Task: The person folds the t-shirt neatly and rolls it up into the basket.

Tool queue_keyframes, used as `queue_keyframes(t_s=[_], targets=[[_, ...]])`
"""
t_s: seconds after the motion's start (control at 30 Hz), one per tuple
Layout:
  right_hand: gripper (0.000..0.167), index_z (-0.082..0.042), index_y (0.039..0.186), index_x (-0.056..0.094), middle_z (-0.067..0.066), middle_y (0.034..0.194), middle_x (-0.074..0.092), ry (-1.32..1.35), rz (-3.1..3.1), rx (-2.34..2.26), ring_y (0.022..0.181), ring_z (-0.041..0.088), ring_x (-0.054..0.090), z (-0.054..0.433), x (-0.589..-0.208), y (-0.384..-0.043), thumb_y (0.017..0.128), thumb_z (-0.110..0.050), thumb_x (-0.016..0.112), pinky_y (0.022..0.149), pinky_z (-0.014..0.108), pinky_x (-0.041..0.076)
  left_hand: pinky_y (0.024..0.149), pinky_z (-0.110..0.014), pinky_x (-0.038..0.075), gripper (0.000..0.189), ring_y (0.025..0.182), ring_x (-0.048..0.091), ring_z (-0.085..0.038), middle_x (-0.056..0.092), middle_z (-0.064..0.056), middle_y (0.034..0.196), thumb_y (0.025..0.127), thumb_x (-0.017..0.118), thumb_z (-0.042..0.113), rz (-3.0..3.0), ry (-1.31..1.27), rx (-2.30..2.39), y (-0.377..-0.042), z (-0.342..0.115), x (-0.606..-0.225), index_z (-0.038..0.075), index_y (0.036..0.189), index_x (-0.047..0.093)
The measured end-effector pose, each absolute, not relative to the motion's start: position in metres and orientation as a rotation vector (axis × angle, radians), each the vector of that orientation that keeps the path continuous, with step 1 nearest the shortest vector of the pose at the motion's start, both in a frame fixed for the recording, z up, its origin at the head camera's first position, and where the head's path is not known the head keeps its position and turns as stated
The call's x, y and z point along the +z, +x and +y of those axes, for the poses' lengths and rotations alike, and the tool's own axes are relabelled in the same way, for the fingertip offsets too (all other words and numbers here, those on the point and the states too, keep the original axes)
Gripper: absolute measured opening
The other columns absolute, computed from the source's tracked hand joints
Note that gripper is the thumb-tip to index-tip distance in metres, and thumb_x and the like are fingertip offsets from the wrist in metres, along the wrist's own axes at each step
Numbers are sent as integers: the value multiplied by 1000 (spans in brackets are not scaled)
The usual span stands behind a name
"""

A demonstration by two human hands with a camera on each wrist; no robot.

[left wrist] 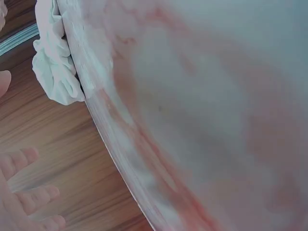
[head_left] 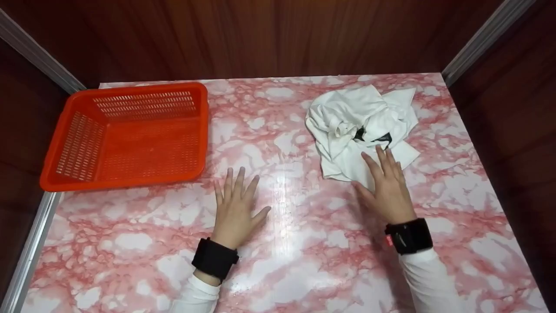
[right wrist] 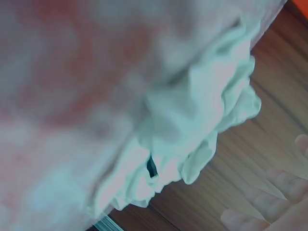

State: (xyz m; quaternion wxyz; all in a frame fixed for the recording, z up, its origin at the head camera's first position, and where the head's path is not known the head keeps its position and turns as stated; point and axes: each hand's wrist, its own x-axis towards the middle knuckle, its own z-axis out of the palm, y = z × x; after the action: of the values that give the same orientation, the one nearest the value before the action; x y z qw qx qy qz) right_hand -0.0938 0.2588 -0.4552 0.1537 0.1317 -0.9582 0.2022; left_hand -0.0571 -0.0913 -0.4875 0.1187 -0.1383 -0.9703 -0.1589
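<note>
The basket (head_left: 130, 184) sits ahead of and to the left of the left hand (head_left: 235, 211), its near right corner nearest those fingers but apart from them. It is orange and stands upright, mouth up, its floor and slotted walls in view.

The left hand has its fingers straight and spread, thumb out toward the right hand (head_left: 388, 189); it has hold of nothing. The right hand is open too, fingers extended, thumb out toward the left hand, gripping nothing.

The white cloth (head_left: 360, 113) lies crumpled just ahead of the right hand, whose fingertips overlap its near edge from above; in the right wrist view they show apart from it. A black patch (head_left: 384, 138) peeps out between the folds near those fingertips; what it belongs to cannot be told.

Under both hands spreads the pink marbled table (head_left: 295, 217), with glare between them. Dark wood panels (head_left: 278, 39) close it in beyond the hands and at either side. Each wrist wears a black band (head_left: 215, 259) above a white sleeve (head_left: 197, 295).
</note>
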Motion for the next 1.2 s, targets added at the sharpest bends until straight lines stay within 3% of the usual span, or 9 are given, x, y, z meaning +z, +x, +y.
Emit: queue_keyframes(t_s=[0.27, 0.47, 0.67, 1.0, 1.1, 1.2], targets=[[68, -13, 142, 41, 20, 154, 22, 277, -2818, 639, 139, 46, 17, 285, -436, -169, 84, -35, 69, 107, 64, 19, 111, -62, 6, 77, 144, 8, -38, 16, -18, 155, 80, 63, 57, -2790, -600, -471, -103, -53, -459, 19, 144, 40], [86, -18, 149, 26, 19, 157, 2, 77, -2953, 748, 141, 47, -2, 302, -435, -199, 81, -48, 68, 100, 75, 11, 112, -59, 8, 85, 145, 4, -36, 7, -17, 157, 79, 64, 58, -2833, -684, -489, -150, -8, -444, 24, 148, 30], [94, -18, 152, 15, 23, 155, -11, -28, -3046, 841, 138, 51, -12, 319, -437, -216, 81, -53, 66, 94, 79, 13, 110, -61, 13, 93, 145, 2, -35, -1, -14, 158, 77, 64, 61, -2908, -656, -513, -184, 29, -446, 30, 151, 19], [96, -18, 152, 12, 26, 154, -12, -66, -3149, 781, 137, 54, -11, 320, -439, -228, 81, -58, 63, 93, 79, 15, 107, -65, 19, 105, 145, 3, -37, -7, -11, 159, 71, 63, 71, -3027, -663, -450, -222, 79, -456, 37, 151, 4], [99, -19, 153, 9, 29, 153, -13, -84, -3200, 798, 135, 58, -8, 317, -446, -226, 80, -59, 63, 97, 76, 15, 105, -65, 22, 112, 144, 3, -37, -10, -9, 159, 66, 61, 78, -3088, -637, -412, -232, 92, -463, 42, 149, -5], [104, -24, 153, 5, 30, 153, -12, -120, -3299, 775, 134, 60, -2, 314, -454, -224, 76, -65, 63, 97, 76, 16, 103, -62, 28, 112, 144, 8, -37, -6, -9, 159, 63, 62, 79, -3167, -572, -402, -238, 101, -474, 48, 147, -5]])
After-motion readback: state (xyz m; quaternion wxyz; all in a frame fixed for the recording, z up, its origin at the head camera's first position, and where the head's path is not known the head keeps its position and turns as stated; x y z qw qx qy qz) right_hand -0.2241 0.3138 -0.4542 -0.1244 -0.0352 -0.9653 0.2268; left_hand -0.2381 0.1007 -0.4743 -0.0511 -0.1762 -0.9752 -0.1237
